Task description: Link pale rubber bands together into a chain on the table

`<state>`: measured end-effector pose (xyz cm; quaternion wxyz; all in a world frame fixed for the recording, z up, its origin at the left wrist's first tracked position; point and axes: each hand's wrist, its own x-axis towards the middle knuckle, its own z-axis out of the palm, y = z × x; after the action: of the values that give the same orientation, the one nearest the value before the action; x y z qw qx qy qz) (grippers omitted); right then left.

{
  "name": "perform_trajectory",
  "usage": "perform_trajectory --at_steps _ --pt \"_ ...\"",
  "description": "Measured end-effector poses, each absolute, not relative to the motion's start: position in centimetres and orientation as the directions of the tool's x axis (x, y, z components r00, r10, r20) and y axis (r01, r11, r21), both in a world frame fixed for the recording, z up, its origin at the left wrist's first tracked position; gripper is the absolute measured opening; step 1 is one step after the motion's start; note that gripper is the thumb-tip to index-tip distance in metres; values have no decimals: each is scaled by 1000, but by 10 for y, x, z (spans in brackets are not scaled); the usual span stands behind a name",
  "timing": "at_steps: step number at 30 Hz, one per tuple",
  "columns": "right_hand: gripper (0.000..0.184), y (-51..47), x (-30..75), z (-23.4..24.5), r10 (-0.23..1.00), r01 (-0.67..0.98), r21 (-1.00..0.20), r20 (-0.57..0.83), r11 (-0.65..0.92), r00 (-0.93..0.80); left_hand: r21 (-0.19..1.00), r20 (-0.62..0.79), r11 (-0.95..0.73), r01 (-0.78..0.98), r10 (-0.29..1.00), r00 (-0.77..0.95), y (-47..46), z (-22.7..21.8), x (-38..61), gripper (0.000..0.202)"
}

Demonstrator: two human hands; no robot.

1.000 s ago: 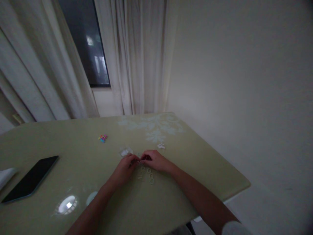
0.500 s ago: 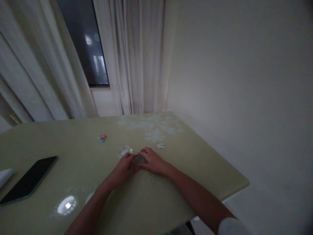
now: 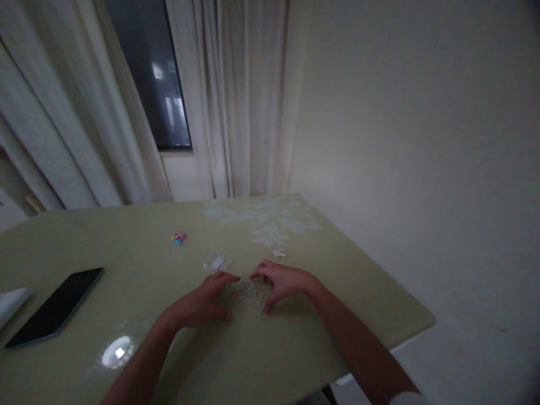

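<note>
A loose pile of small pale rings (image 3: 250, 289), probably rubber bands, lies on the tabletop between my hands. My left hand (image 3: 206, 302) curves around the pile's left side, thumb and fingers apart. Over on the right side, my right hand (image 3: 283, 281) has its fingers spread, the thumb tip at the rings near the pile's front edge. Neither hand grips anything that I can see. Just beyond the pile lies a crumpled clear plastic bag (image 3: 216, 262) with a white label. A few small white pieces (image 3: 279, 252) rest past my right hand, too small to name.
A little heap of colourful small pieces (image 3: 179, 238) lies farther back to the left. On the left stand a dark tablet (image 3: 57, 306) and a white object (image 3: 13, 304) at the frame edge. The greenish table (image 3: 236, 360) ends at a wall on the right; curtains hang behind.
My hands were cupped together over a greyish clump of rings. They have moved apart, and the rings now lie spread between them.
</note>
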<state>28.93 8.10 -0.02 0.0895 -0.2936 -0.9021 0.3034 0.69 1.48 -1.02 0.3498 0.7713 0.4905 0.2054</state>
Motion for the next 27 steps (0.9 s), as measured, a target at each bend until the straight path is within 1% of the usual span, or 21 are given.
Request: perform_trajectory --at_steps 1,2,3,5,7,8,9,11,14,16,17,19,20,21,22,23,24,25,27 --pt "82 80 289 -1 580 479 -592 -23 649 -814 728 -40 -272 629 899 435 13 -10 8 81" --pt "75 80 286 -4 581 477 -590 -17 651 -814 723 -46 -267 638 902 429 13 -10 10 81" --pt "65 78 282 -6 585 471 -591 2 655 -811 723 -41 -264 638 906 422 13 -10 15 75" --pt "43 75 270 -13 600 461 -584 58 669 -798 719 -8 -278 637 913 408 14 -13 27 55" --pt "25 71 257 -18 632 479 -553 113 681 -767 692 49 -307 653 923 382 17 -17 39 32" --pt "18 69 252 -20 653 498 -536 137 682 -745 677 83 -320 663 928 363 18 -19 43 24" --pt "12 68 248 -21 674 517 -524 157 676 -722 664 115 -329 671 932 343 19 -21 46 19" --pt "5 66 245 -19 701 529 -533 186 661 -688 653 162 -338 678 937 311 21 -23 47 19" --pt "8 70 253 -12 712 479 -614 205 628 -671 675 183 -324 662 944 275 24 -22 40 22" --pt "12 74 264 -6 718 457 -667 170 588 -675 711 153 -284 643 956 252 25 -19 31 22" --pt "20 77 269 -4 715 461 -678 139 573 -685 728 126 -260 634 960 249 25 -17 26 23" --pt "45 80 277 -3 691 481 -665 74 571 -719 747 66 -228 625 960 272 23 -14 18 25" --pt "55 80 279 -4 676 488 -649 55 583 -735 750 42 -226 622 954 296 22 -13 15 33" --pt "60 80 278 -6 665 492 -631 51 600 -745 751 23 -227 620 948 319 20 -12 14 43" --pt "59 78 275 -9 661 493 -613 64 617 -748 751 8 -229 619 941 338 18 -12 14 53" --pt "54 76 270 -12 664 493 -600 87 630 -743 750 0 -232 620 937 349 17 -12 16 59" --pt "47 73 265 -16 670 494 -586 117 643 -733 748 0 -234 622 936 352 16 -14 19 58" --pt "40 69 259 -19 677 498 -571 145 653 -722 744 6 -237 625 937 348 16 -15 23 53" --pt "26 64 249 -24 695 517 -551 173 655 -698 729 33 -251 637 942 334 17 -19 31 36"
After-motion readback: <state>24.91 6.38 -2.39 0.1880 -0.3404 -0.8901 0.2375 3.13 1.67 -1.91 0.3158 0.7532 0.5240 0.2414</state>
